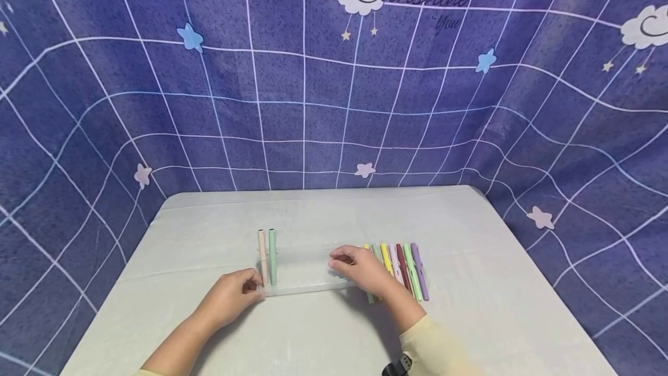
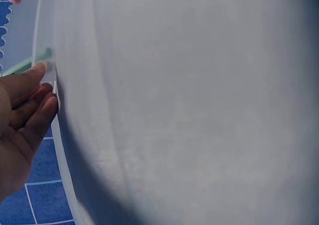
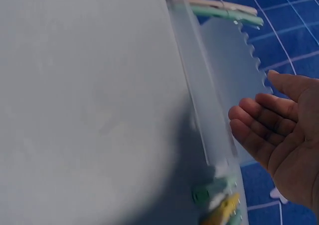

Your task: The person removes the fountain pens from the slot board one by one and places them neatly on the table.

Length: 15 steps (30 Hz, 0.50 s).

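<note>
A clear plastic pen rack [image 1: 313, 289] with a notched back edge lies on the table. At its left end, a pale pink pen [image 1: 262, 254] and a mint green pen [image 1: 272, 254] rest across it side by side. My left hand [image 1: 232, 296] pinches the rack's front left corner between thumb and fingers, beside the pink pen; the left wrist view shows this grip on the clear edge [image 2: 46, 31]. Over the rack's right part, my right hand [image 1: 361, 268] hovers with relaxed fingers and an empty palm, as the right wrist view [image 3: 279, 130] shows.
Right of the rack lies a row of several pens, among them a dark red pen [image 1: 402, 260] and a purple pen [image 1: 419, 268] at the far end; my right hand partly hides the row. A blue patterned cloth [image 1: 323, 74] stands around the white table [image 1: 313, 335].
</note>
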Tool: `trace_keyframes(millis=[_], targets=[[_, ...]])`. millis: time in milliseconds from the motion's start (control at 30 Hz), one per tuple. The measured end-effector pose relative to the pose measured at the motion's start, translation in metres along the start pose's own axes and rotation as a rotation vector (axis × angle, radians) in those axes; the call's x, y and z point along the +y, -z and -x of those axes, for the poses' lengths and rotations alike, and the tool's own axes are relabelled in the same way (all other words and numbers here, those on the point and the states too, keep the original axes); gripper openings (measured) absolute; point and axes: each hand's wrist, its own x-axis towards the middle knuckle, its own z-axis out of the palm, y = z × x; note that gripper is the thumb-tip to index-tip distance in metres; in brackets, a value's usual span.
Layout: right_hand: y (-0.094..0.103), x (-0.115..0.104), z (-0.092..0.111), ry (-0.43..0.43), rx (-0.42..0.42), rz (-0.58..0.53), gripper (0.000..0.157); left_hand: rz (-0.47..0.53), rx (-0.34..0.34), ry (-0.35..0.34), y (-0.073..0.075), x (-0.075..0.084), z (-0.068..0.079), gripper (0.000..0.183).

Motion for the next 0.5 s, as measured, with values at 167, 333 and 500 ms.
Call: trace_keyframes(millis=[167, 333, 500], targets=[[-0.017, -0.009, -0.009, 0.018, -0.030, -0.016, 0.038, 0.002, 0.001, -0.002, 0.000, -0.001, 0.000, 0.020], [-0.033, -0.017, -0.020, 0.036, -0.050, -0.036, 0.037, 0.000, -0.003, -0.003, 0.001, -0.002, 0.000, 0.020], [-0.043, -0.025, -0.029, 0.028, -0.069, -0.020, 0.037, 0.005, 0.002, -0.009, 0.000, -0.002, 0.000, 0.020]])
